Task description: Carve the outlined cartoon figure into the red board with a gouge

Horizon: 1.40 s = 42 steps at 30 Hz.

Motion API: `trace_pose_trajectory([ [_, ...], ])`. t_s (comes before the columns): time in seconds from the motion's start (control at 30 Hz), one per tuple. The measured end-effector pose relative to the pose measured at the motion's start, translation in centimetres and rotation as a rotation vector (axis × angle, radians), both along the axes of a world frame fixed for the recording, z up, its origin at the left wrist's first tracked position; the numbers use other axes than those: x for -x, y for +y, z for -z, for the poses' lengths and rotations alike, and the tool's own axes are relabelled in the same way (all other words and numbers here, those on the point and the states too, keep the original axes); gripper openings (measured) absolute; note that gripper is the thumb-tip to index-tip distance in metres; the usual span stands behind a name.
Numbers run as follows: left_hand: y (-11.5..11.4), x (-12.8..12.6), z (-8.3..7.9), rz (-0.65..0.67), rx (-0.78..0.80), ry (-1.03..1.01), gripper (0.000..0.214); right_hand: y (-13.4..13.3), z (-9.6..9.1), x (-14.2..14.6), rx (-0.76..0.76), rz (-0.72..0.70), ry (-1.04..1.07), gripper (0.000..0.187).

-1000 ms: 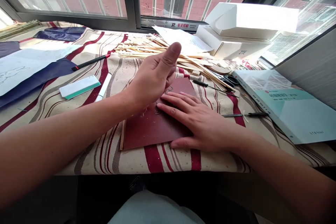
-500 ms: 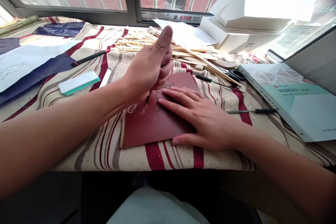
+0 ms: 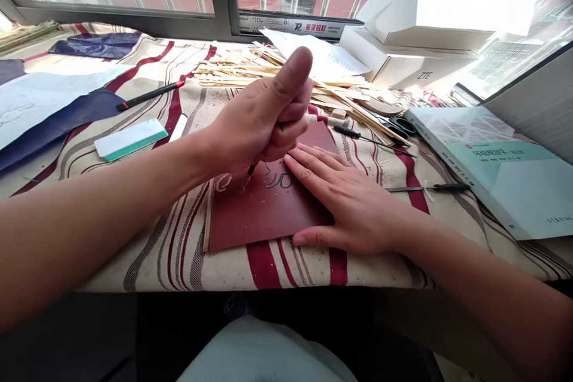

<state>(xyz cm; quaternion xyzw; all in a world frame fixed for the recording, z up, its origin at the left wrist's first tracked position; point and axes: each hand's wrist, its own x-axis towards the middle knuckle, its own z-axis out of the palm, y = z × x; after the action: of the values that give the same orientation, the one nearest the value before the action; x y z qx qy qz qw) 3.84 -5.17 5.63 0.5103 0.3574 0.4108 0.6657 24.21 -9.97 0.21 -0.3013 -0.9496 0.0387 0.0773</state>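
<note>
The red-brown board (image 3: 264, 218) is laid flat near the front edge of the striped bench (image 3: 147, 262); a few curled outlines are cut into its far part, so the carving is judged barely begun, most of the face being uncut. It is pressed down by the right grip (image 3: 349, 206), spread flat and holding nothing, while one carving tool (image 3: 250, 171) is clenched in the fisted left grip (image 3: 262, 122). Further out are counted two thin tools (image 3: 358, 136), one pencil (image 3: 147, 95), one book (image 3: 492, 173) and two white boxes (image 3: 421, 42).
</note>
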Motion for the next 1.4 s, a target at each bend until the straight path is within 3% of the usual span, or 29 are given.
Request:
trace_pose_trajectory([
  [0.1, 0.4, 0.3, 0.1, 0.018, 0.021, -0.003, 0.065, 0.1, 0.0, 0.0, 0.001, 0.006, 0.003, 0.113],
  [0.17, 0.3, 0.3, 0.3, -0.017, -0.053, 0.001, 0.064, 0.1, 0.1, -0.1, 0.001, 0.001, 0.008, 0.113],
  [0.33, -1.1, -0.6, 1.4, -0.410, -0.274, -0.058, 0.060, 0.1, 0.2, -0.1, 0.011, -0.003, 0.023, 0.113],
  [0.4, -1.4, -0.8, 1.6, -0.478, -0.336, -0.093, 0.062, 0.0, 0.2, -0.1, 0.010, -0.003, 0.028, 0.112],
  [0.5, -1.4, -0.6, 1.4, -0.306, -0.306, -0.125, 0.062, 0.0, 0.0, -0.1, 0.016, 0.000, 0.024, 0.112],
  [0.6, -0.9, 0.0, 0.6, -0.028, -0.099, -0.064, 0.064, 0.1, 0.0, -0.1, 0.002, 0.004, 0.018, 0.112],
  [0.7, -0.3, 0.5, 0.1, 0.061, 0.023, -0.026, 0.066, 0.1, 0.2, -0.2, -0.029, -0.004, 0.018, 0.113],
  [0.87, -0.2, 0.3, 0.3, -0.012, -0.028, -0.013, 0.064, 0.1, 0.2, -0.2, -0.020, 0.002, 0.001, 0.115],
  [1.07, -1.7, -0.9, 1.6, -0.432, -0.322, -0.127, 0.061, 0.2, -0.1, -0.3, 0.032, 0.006, -0.003, 0.112],
  [1.17, -1.8, -0.8, 1.8, -0.506, -0.318, -0.157, 0.061, 0.2, 0.0, -0.3, 0.035, 0.013, 0.001, 0.112],
  [1.23, -1.5, -0.4, 1.6, -0.428, -0.266, -0.177, 0.062, 0.2, 0.0, -0.3, 0.032, 0.010, 0.002, 0.112],
  [1.4, -0.7, 1.0, 0.5, -0.085, -0.084, -0.112, 0.064, 0.3, 0.0, -0.3, 0.035, -0.001, 0.003, 0.111],
])
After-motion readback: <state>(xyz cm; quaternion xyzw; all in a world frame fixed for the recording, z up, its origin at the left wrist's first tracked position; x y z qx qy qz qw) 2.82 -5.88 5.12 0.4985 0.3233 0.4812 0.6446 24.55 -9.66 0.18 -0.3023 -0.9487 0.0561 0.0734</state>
